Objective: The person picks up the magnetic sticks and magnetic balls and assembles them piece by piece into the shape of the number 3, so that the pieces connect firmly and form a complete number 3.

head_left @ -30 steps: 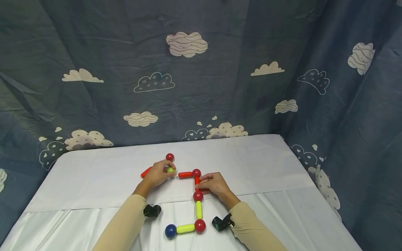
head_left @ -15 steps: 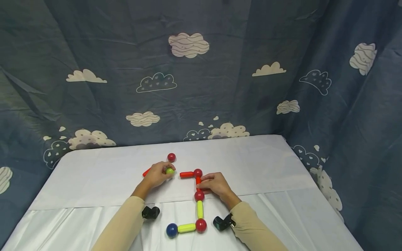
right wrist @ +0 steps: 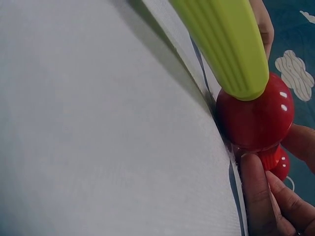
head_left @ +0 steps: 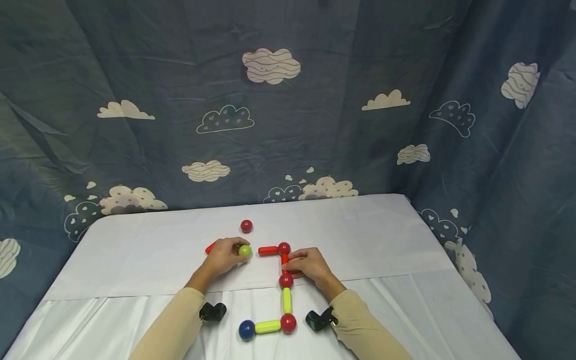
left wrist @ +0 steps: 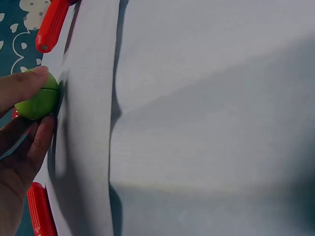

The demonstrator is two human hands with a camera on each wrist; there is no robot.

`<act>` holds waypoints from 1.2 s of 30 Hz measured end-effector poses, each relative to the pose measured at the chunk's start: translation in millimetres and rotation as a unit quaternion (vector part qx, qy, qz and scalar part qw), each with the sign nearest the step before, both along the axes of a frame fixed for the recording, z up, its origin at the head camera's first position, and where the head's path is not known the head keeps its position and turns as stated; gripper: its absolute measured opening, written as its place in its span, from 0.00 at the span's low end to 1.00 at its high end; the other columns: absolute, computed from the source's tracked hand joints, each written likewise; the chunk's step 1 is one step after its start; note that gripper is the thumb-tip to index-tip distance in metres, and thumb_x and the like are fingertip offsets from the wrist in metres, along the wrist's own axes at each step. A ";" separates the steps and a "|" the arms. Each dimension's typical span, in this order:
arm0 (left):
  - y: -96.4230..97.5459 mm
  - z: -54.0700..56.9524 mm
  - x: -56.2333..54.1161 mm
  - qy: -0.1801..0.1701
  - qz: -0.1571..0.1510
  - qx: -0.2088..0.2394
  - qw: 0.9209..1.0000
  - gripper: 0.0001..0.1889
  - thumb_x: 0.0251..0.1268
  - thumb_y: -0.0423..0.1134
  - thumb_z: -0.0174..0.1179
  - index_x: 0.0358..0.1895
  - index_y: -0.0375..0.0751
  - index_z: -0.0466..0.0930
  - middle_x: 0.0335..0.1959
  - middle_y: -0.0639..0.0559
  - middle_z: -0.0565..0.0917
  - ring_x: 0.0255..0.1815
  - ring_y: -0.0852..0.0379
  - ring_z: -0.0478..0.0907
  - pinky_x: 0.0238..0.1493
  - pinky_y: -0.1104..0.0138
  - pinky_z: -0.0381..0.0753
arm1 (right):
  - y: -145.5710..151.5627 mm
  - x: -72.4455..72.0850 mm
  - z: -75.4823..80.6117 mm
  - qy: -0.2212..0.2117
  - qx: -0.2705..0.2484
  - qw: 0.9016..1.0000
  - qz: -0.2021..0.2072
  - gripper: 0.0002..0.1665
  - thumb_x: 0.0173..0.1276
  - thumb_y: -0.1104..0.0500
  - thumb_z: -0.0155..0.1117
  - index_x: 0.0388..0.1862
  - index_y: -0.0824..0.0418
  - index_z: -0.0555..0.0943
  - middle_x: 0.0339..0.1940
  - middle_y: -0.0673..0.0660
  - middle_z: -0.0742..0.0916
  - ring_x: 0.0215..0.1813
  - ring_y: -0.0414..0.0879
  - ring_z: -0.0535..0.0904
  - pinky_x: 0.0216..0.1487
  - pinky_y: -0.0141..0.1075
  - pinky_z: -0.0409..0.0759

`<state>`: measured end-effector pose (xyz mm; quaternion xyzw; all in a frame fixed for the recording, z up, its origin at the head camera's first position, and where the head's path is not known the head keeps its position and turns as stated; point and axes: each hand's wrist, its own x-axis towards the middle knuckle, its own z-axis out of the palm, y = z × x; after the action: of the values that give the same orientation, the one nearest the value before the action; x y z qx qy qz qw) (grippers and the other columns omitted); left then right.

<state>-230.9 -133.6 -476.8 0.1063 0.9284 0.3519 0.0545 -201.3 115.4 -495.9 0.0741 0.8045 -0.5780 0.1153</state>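
Observation:
My left hand (head_left: 223,256) grips a green ball (head_left: 245,251) between thumb and fingers; the left wrist view shows this ball (left wrist: 38,101) close over the cloth. Just right of it lies the free end of a red rod (head_left: 268,250), joined to a red ball (head_left: 284,248). From that ball a second red rod (head_left: 284,259) runs toward me, and my right hand (head_left: 310,265) pinches it. The chain goes on through a red ball (head_left: 285,281), a yellow-green rod (head_left: 287,300), a red ball (head_left: 288,323), another yellow-green rod (head_left: 267,327) and a blue ball (head_left: 247,330).
A loose red ball (head_left: 246,226) lies beyond my left hand. Left of that hand is a loose red rod (head_left: 210,247), partly hidden by it. White cloth (head_left: 360,235) covers the table, and a dark curtain with clouds (head_left: 315,125) hangs behind.
My left hand has drawn slightly toward me with the green ball, showing more of the ball. The right hand keeps its hold on the red rod. The head view has shifted a little.

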 end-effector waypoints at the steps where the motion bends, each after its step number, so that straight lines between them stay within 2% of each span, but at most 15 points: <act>1: 0.2 -0.1 1.1 0.001 -0.001 -0.001 1.000 0.18 0.50 0.34 0.73 0.47 0.40 0.83 0.35 0.53 0.83 0.36 0.59 0.76 0.42 0.63 0.77 | 0.2 0.1 0.0 0.000 -0.001 1.000 0.000 0.17 0.51 0.62 0.77 0.40 0.65 0.85 0.28 0.54 0.87 0.30 0.43 0.82 0.35 0.34 0.82; 7: 3.0 -1.2 5.7 -0.003 0.013 0.004 1.000 0.18 0.50 0.36 0.73 0.47 0.42 0.84 0.34 0.54 0.82 0.35 0.58 0.74 0.39 0.65 0.75 | 0.7 1.4 -0.1 0.002 -0.003 1.000 0.001 0.17 0.51 0.62 0.77 0.40 0.65 0.85 0.28 0.54 0.87 0.31 0.43 0.82 0.36 0.34 0.82; 17: 11.1 -3.7 3.8 -0.001 0.009 0.009 1.000 0.19 0.49 0.37 0.74 0.48 0.43 0.84 0.32 0.54 0.79 0.33 0.57 0.72 0.37 0.66 0.73 | 1.6 2.2 -1.0 0.003 -0.038 0.999 0.010 0.18 0.50 0.65 0.77 0.41 0.69 0.84 0.28 0.56 0.87 0.30 0.44 0.84 0.33 0.35 0.83; 23: 14.6 -1.6 4.2 -0.002 0.003 0.007 1.000 0.19 0.49 0.37 0.74 0.48 0.42 0.84 0.32 0.54 0.80 0.33 0.57 0.72 0.36 0.65 0.74 | 0.3 2.6 -1.0 0.004 -0.021 1.000 0.004 0.18 0.50 0.63 0.77 0.41 0.67 0.84 0.29 0.55 0.88 0.31 0.43 0.83 0.35 0.34 0.83; 36: 17.3 -1.2 3.6 -0.014 0.014 0.014 1.000 0.20 0.50 0.38 0.74 0.48 0.43 0.83 0.32 0.54 0.79 0.33 0.57 0.72 0.37 0.66 0.74 | 0.8 2.4 -0.4 0.009 -0.011 1.000 0.002 0.18 0.50 0.63 0.78 0.40 0.67 0.84 0.27 0.54 0.86 0.30 0.42 0.82 0.34 0.33 0.82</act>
<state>-227.3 -116.4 -478.0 0.0889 0.9240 0.3669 0.0615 -199.0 116.2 -496.3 0.0660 0.7992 -0.5872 0.1100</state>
